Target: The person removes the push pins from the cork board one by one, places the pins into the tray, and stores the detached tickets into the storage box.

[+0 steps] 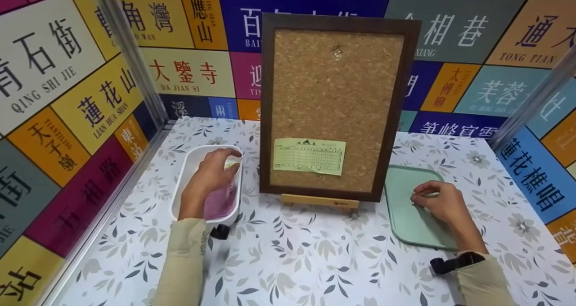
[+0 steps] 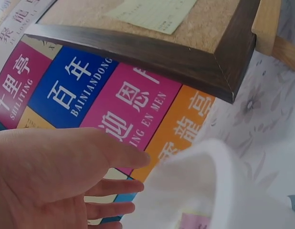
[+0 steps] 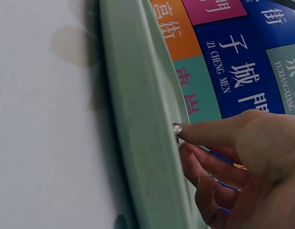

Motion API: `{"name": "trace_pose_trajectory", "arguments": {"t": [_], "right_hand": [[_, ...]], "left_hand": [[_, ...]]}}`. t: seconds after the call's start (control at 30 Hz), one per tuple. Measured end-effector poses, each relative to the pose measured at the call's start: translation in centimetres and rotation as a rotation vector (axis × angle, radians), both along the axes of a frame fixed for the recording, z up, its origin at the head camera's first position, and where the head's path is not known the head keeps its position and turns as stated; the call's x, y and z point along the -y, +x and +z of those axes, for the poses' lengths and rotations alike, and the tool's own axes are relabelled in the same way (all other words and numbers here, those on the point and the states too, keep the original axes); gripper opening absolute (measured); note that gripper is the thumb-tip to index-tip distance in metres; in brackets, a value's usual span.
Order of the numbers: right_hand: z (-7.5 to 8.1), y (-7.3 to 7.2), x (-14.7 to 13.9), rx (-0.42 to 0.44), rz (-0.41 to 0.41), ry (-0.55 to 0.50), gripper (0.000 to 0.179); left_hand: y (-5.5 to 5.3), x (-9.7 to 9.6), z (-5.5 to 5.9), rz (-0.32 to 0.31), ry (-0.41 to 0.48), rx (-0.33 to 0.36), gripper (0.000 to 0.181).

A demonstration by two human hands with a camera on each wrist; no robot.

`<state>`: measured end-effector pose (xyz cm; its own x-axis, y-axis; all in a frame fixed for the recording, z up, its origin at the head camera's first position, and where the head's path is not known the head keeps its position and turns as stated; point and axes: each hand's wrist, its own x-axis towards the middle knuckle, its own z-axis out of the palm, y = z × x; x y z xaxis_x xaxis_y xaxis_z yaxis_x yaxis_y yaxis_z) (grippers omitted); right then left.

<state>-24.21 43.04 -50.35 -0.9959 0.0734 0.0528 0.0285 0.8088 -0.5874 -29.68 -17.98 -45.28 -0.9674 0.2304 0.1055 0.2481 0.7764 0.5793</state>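
My left hand [image 1: 210, 172] reaches over a white plastic bin [image 1: 176, 202], its fingers extended and nothing visible in them. Pink paper slips [image 1: 220, 201] lie in that bin, and a pink corner with a yellowish edge shows in the left wrist view. Over a pale green tray [image 1: 405, 231], my right hand [image 1: 443, 202] pinches a small shiny clear pushpin [image 3: 177, 129] between thumb and fingertips. Between the hands stands a framed cork board [image 1: 333, 103]. A yellow-green printed slip [image 1: 309, 156] is on the board's lower left.
The board leans on a small wooden easel [image 1: 319, 201]. Near the board's top is a shiny cluster [image 1: 337, 50], too small to make out. A floral cloth [image 1: 288, 252] covers the table. Walls with coloured street-name panels [image 1: 193, 74] enclose the back and sides.
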Motion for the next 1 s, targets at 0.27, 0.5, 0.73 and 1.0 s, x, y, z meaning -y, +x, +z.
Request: {"name": "trace_pose_trajectory", "arguments": {"t": [0.27, 0.5, 0.73, 1.0], "right_hand": [[1.6, 0.3, 0.4, -0.048, -0.035, -0.001, 0.028], [3.7, 0.9, 2.0, -0.162, -0.066, -0.104, 0.03], [5.6, 1.5, 4.9, -0.309, -0.107, -0.148, 0.027], [7.4, 2.2, 8.2, -0.453, -0.086, -0.209, 0.019]], "left_hand": [[0.5, -1.3, 1.3, -0.035, 0.099, -0.155, 0.032], [1.0, -3.1, 3.1, -0.031, 0.219, -0.306, 0.03], [1.5, -4.9, 4.0, -0.041, 0.288, -0.41, 0.033], [1.4, -5.7, 4.0, -0.089, 0.363, -0.454, 0.06]]}}
